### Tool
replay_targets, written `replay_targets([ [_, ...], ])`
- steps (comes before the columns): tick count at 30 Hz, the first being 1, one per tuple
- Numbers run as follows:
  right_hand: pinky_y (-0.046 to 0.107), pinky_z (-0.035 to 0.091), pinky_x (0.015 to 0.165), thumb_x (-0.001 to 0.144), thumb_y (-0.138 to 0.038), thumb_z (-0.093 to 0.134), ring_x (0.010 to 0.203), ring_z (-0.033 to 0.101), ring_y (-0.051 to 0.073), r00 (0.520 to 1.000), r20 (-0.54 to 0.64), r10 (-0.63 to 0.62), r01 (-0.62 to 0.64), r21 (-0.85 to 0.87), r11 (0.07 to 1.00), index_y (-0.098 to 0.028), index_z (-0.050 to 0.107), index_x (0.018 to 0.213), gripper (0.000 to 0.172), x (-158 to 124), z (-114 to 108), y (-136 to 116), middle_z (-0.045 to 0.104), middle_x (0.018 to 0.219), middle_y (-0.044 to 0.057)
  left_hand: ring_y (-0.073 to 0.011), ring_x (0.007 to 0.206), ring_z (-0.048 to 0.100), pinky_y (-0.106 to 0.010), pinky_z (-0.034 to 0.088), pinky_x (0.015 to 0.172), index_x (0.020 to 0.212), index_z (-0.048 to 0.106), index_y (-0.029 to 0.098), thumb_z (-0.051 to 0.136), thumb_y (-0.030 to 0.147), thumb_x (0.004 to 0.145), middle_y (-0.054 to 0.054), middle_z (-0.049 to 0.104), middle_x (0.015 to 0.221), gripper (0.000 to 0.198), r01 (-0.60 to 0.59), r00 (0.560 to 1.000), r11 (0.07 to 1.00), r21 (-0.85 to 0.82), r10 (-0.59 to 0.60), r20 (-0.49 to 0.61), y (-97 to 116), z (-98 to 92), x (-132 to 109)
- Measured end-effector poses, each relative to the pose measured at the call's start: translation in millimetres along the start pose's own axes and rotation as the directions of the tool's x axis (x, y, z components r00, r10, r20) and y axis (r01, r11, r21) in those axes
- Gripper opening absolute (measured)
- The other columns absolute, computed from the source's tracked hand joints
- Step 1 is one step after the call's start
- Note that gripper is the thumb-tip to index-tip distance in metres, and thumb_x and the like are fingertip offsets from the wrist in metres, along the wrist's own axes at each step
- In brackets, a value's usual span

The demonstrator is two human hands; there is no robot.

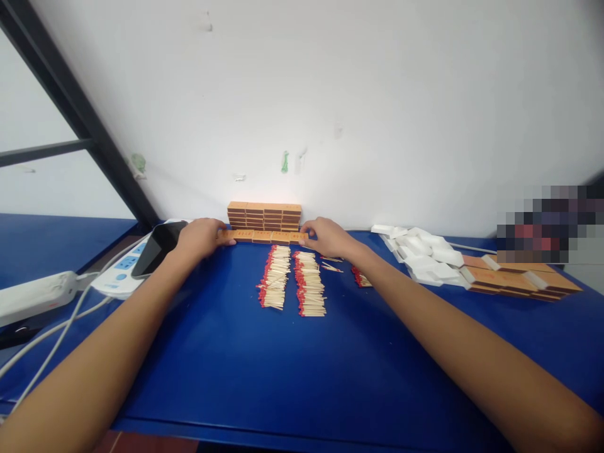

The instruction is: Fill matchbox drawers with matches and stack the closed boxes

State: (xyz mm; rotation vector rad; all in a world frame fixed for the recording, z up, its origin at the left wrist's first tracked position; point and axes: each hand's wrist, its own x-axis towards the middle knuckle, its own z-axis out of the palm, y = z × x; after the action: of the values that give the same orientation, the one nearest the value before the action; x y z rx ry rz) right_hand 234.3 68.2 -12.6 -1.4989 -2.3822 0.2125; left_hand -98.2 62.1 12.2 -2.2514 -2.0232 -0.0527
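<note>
A row of orange matchboxes (262, 236) lies end to end on the blue table in front of a stack of matchboxes (264, 215) by the wall. My left hand (204, 236) is closed on the row's left end, fingers at the last box. At the right end, my right hand (325, 236) pinches the outermost box between thumb and fingers. Just nearer than the row are two piles of red-tipped matches, a left pile (275, 277) and a right pile (310, 284). A few loose matches (331, 267) lie beside them, and more matches (362, 278) show partly behind my right forearm.
White matchbox trays (422, 255) are heaped at the right, touching stacked matchbox sleeves (509, 277). On the left sit a phone (158, 248), a power strip (116, 277), a white adapter (40, 296) and cables. A dark metal frame (89, 126) leans along the left wall.
</note>
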Motion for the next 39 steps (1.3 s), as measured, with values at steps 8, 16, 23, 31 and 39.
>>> replay_targets([
  [8,0.03,0.043,0.072,0.091,-0.035,0.073,0.082,0.067,0.02,0.999,0.052,-0.011,0.01,0.019,1.0,-0.017,0.074,0.114,0.028,-3.4,-5.3,2.4,0.078,0.103,0.009,-0.0354,0.098,0.073,-0.037,0.052,0.077,0.115,0.079,0.022,0.07,0.06,0.087,-0.013,0.079,0.105,0.048,-0.031,0.999,0.999,-0.036,0.03,-0.028,-3.6,6.5,3.2],
  [16,0.031,0.044,0.077,0.092,-0.035,0.074,0.091,0.069,0.023,0.999,0.029,-0.039,0.04,-0.017,0.999,-0.017,0.077,0.115,0.03,1.3,-3.0,3.6,0.078,0.109,0.011,-0.0344,0.095,0.073,-0.036,0.051,0.075,0.119,0.078,0.023,0.068,0.062,0.088,-0.012,0.079,0.104,0.051,-0.051,0.998,0.998,-0.034,0.05,-0.046,-3.6,10.7,4.3],
  [23,0.037,0.047,0.087,0.091,-0.036,0.074,0.101,0.068,0.029,0.998,-0.008,-0.058,0.058,-0.038,0.998,-0.015,0.077,0.117,0.033,1.1,-2.8,0.8,0.078,0.112,0.016,-0.0382,0.11,0.066,-0.041,0.052,0.089,0.124,0.078,0.022,0.073,0.062,0.085,-0.016,0.076,0.112,0.056,-0.095,0.992,0.995,-0.007,0.094,-0.088,-5.7,11.4,6.8],
  [31,0.036,0.048,0.089,0.089,-0.028,0.077,0.105,0.068,0.028,0.99,-0.012,-0.143,0.143,0.002,0.99,-0.016,0.079,0.112,0.026,8.3,2.9,-6.2,0.078,0.113,0.014,-0.0347,0.111,0.066,-0.04,0.051,0.098,0.126,0.079,0.026,0.072,0.047,0.09,-0.013,0.075,0.12,0.042,-0.203,0.975,0.977,-0.056,0.197,-0.104,-5.3,14.2,11.7],
  [39,0.035,0.047,0.088,0.089,-0.022,0.076,0.103,0.068,0.027,0.986,-0.035,-0.161,0.162,0.03,0.986,-0.016,0.079,0.109,0.02,10.0,7.3,-3.1,0.078,0.112,0.013,-0.0301,0.106,0.071,-0.036,0.054,0.097,0.126,0.079,0.023,0.072,0.044,0.087,-0.013,0.078,0.116,0.045,-0.261,0.963,0.957,-0.124,0.249,-0.106,-12.1,21.6,19.2],
])
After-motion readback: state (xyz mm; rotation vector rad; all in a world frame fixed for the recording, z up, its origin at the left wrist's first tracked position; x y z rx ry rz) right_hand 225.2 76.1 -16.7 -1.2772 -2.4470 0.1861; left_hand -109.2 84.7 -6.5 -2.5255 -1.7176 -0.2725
